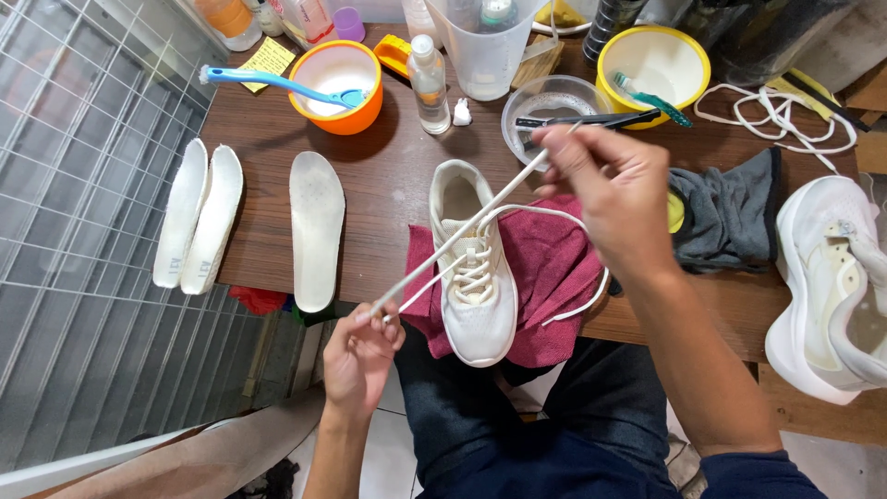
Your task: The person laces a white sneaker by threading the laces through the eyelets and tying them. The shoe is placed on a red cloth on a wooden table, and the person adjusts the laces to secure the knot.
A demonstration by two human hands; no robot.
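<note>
1. The left hand (pixel 358 356) is closed into a pinch, and one end of a white shoelace (pixel 462 231) is gripped between thumb and fingertips just off the near edge of the wooden table (pixel 388 176).
2. The right hand (pixel 614 199) is also pinched shut, and the other end of the same stretch of lace is held between its fingertips above the far side of the table.
3. The lace is drawn taut in a straight diagonal line between the two hands, from lower left to upper right.
4. A white sneaker (pixel 476 277) is crossed by that line; it lies under the lace, between the hands, with its toe pointing toward the person.
5. The sneaker is set on a crumpled dark red cloth (pixel 550 268), and its lower eyelets are already threaded with lace.
6. A slack loop of lace (pixel 591 277) is seen curving from the shoe's tongue around the right wrist side and back over the cloth.
7. The shoe's upper is clean white mesh, with the opening turned away from the person.
8. Three white insoles (pixel 316 226) are laid out to the left of the shoe, well apart from both hands.
9. A grey rag (pixel 730 212) is placed just right of the right hand.
</note>
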